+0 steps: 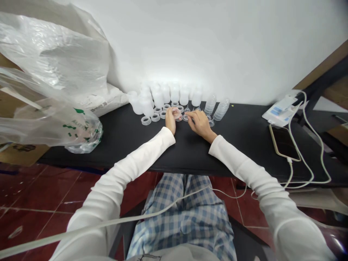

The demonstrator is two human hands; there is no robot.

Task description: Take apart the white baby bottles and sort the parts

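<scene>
I saw the left hand (170, 122) pinched shut on a small translucent plastic ring (177, 114) at the far middle of the black table (244, 130), just near of a row of translucent white plastic bottles (174, 95). The ring looked light, stiff and slippery, best taken by its rim. The right hand (201, 124) lay loosely open, its fingertips (190, 114) just beside the ring.
</scene>
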